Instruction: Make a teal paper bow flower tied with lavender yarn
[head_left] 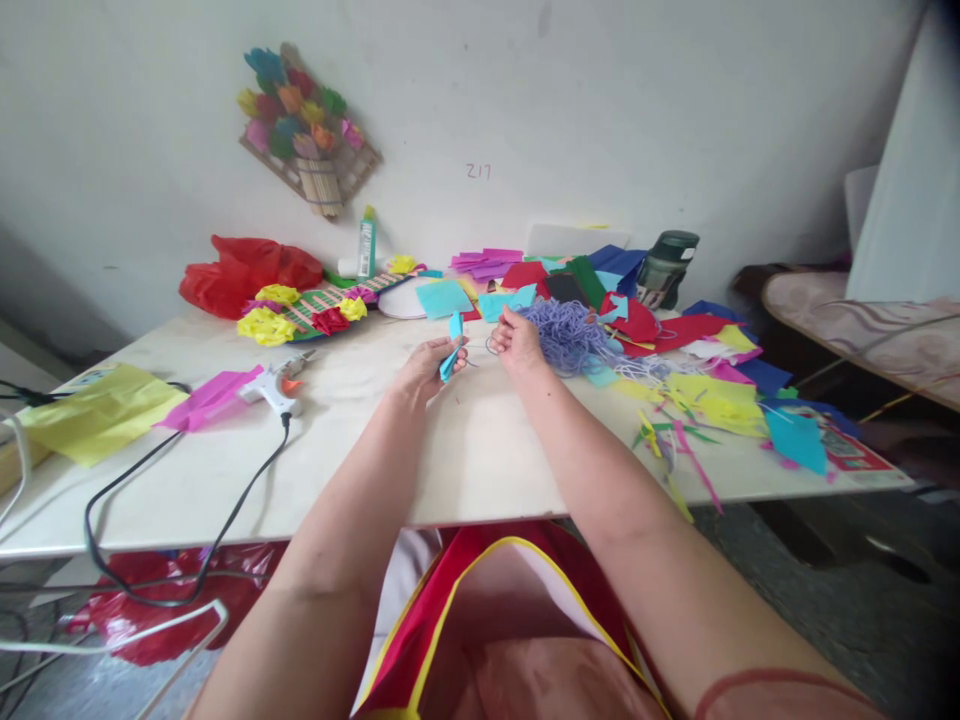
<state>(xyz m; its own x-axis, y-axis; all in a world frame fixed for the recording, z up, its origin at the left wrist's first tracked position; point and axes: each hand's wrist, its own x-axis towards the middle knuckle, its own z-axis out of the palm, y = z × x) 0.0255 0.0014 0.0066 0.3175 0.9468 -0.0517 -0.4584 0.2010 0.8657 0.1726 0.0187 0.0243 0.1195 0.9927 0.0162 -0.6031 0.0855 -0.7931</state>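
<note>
My left hand is closed on a narrow folded strip of light blue paper, which stands nearly upright between thumb and fingers. A thin string runs from the paper across to my right hand, whose fingers are pinched on it. Just right of that hand lies a tangled heap of purple-blue string. Light blue paper pieces lie behind both hands. How the string meets the folded paper is too small to make out.
A glue gun with a black cord lies left, by pink and yellow paper. Behind are a decorated green board, a glue bottle and red plastic. Coloured scraps and a dark bottle are right.
</note>
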